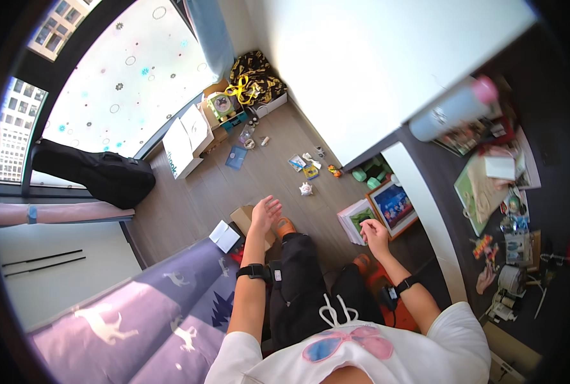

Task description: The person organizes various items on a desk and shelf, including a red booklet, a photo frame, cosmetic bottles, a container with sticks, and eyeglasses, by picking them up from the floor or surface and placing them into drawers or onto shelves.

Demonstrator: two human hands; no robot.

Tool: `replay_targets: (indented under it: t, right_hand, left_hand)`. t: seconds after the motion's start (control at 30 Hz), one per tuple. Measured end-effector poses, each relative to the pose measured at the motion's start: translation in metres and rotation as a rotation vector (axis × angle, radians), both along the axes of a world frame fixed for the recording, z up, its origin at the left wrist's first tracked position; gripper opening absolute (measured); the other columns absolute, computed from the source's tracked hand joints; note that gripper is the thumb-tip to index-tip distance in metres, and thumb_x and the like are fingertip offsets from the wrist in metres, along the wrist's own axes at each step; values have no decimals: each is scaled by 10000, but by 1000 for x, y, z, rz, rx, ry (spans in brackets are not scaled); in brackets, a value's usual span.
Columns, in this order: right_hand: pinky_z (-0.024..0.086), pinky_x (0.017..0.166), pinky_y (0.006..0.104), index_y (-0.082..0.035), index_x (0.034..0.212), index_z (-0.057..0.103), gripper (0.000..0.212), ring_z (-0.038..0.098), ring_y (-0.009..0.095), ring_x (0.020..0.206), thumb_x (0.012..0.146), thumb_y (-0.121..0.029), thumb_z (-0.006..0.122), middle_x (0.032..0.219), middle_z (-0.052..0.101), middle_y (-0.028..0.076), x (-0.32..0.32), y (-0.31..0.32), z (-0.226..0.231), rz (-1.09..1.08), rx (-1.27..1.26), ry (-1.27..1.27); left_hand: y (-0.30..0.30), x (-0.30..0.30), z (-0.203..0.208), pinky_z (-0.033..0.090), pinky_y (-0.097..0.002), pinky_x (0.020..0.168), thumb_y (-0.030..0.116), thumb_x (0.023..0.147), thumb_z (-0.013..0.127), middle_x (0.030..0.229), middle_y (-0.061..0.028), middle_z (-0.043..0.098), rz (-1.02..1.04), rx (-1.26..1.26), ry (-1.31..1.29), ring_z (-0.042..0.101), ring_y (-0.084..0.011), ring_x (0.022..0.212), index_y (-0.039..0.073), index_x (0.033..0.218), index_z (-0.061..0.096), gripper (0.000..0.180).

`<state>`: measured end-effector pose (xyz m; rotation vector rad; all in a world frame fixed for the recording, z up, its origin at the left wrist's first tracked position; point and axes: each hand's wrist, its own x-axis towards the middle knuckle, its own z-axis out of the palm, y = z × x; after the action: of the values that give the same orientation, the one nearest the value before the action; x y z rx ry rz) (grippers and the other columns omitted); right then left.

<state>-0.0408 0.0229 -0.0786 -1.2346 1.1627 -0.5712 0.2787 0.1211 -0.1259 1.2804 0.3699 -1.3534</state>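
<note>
Cardboard box point(245, 219) under open left hand point(266, 211); bare floor point(278, 141) beyond.

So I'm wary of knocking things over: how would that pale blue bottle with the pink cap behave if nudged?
The bottle looks tall and narrow, so it would probably tip easily. Its round body suggests it would roll once down. It stands near the edge of the white desk, so it might drop off.

I see a wooden floor point(278, 163) carrying a small cardboard box point(245, 219), a white shell-like toy point(306, 189), a blue card point(236, 157), a framed picture point(392, 208) and scattered small toys point(310, 166).
</note>
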Motion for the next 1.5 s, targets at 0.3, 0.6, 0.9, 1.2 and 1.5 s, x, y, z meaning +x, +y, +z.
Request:
replay_targets:
  t: [0.3,0.6,0.9,1.2,1.5]
  right_hand:
    - [389,451,201,-16,811,564,105,474,71,466,802,-119,544,603,543,24,122,-83,-128,168,73,249]
    - [389,413,215,-33,765,571,72,496,82,471,771,-102,550,602,556,27,160,-149,-359,75,282,448]
    - [463,643,337,-7,818,574,318,592,230,670,644,-247,689,710,609,105,184,-182,-601,88,24,756]
    - [425,744,368,-20,942,450,629,497,268,914,522,-357,774,971,490,138,260,-171,-648,12,118,1049]
    - [454,563,244,-9,920,350,494,531,105,682,611,-35,735,803,528,88,210,-165,-628,-23,192,440]
  left_hand:
    - [-50,71,-107,420,-373,847,258,862,391,1157,-137,460,15,121,53,485,-254,1009,44,1195,399,396]
    - [-102,91,-290,457,-358,756,251,837,458,1105,-163,482,198,207,176,516,-255,941,26,1173,401,408]
    - [-158,75,-500,448,-335,728,216,832,466,1031,-125,512,18,266,144,536,-221,876,11,1106,447,343]
    - [-141,80,-572,438,-320,782,210,837,471,1001,-116,517,-59,308,126,527,-210,904,2,1107,440,342]
    - [-164,71,-555,432,-302,796,224,806,541,1013,-100,524,-335,250,8,529,-181,915,8,1136,434,409]
